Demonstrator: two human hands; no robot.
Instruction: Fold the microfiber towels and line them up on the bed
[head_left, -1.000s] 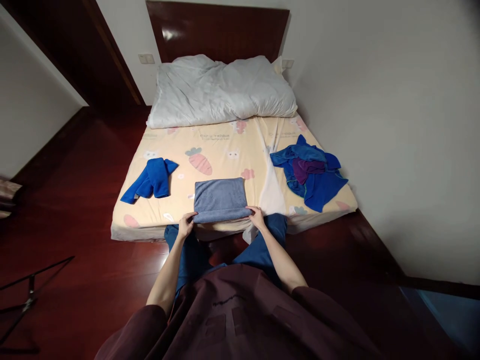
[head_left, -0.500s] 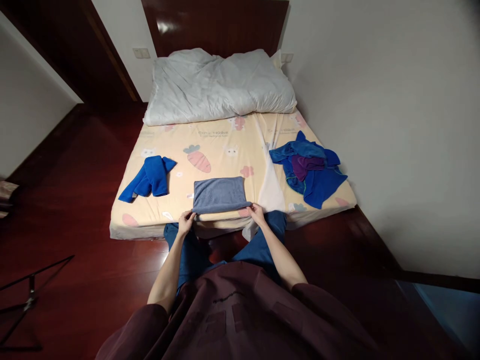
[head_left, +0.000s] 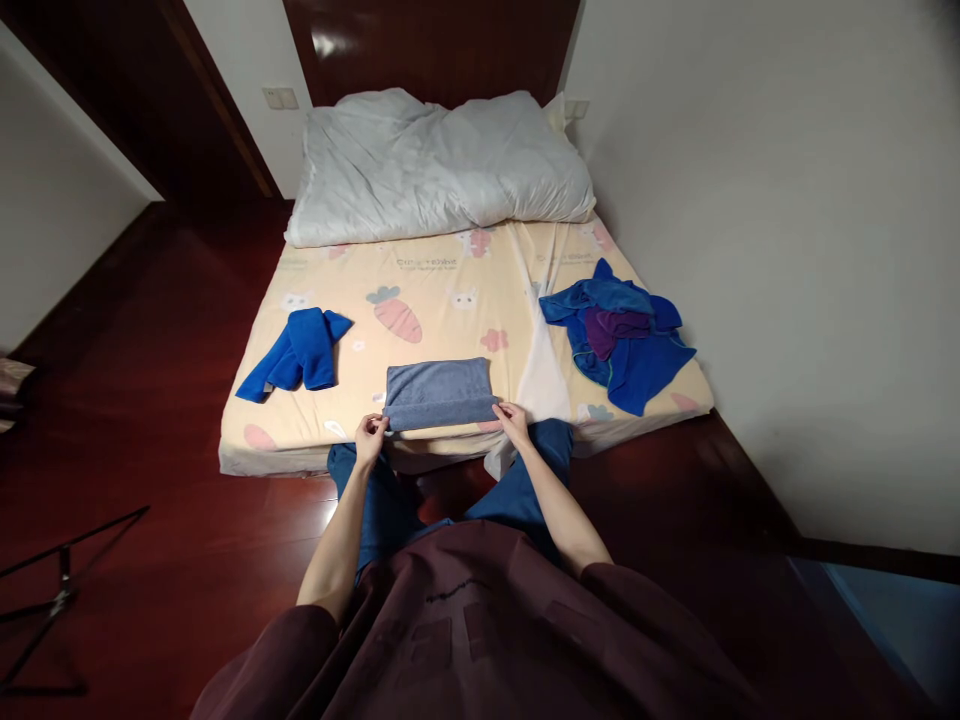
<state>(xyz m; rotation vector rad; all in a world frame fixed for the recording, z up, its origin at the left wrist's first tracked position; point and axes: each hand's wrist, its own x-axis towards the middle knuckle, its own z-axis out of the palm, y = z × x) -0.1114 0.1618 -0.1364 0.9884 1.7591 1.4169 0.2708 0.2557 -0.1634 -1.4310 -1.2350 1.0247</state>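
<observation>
A grey-blue towel (head_left: 439, 392) lies near the front edge of the bed, its near edge turned over into a narrow band across its width. My left hand (head_left: 370, 437) pinches the band's left end. At the right end, my right hand (head_left: 512, 422) grips the corner between thumb and fingers. To the left lies a bright blue cloth (head_left: 309, 350), loosely folded with one strip trailing toward the bed's side. Over on the right is a crumpled heap of blue cloths (head_left: 646, 365) with a purple cloth (head_left: 615, 328) on top.
The mattress wears a yellow sheet (head_left: 435, 290) with carrot and rabbit prints. A white quilt (head_left: 450, 165) lies across the head end, before a dark headboard (head_left: 442, 45). A white wall (head_left: 780, 250) borders the right side. Black stand legs (head_left: 60, 600) are on the floor at left.
The towel's near edge has been folded further away from me, so the turned-over band is wider. Both hands have shifted slightly forward with it. The other cloths stay put.
</observation>
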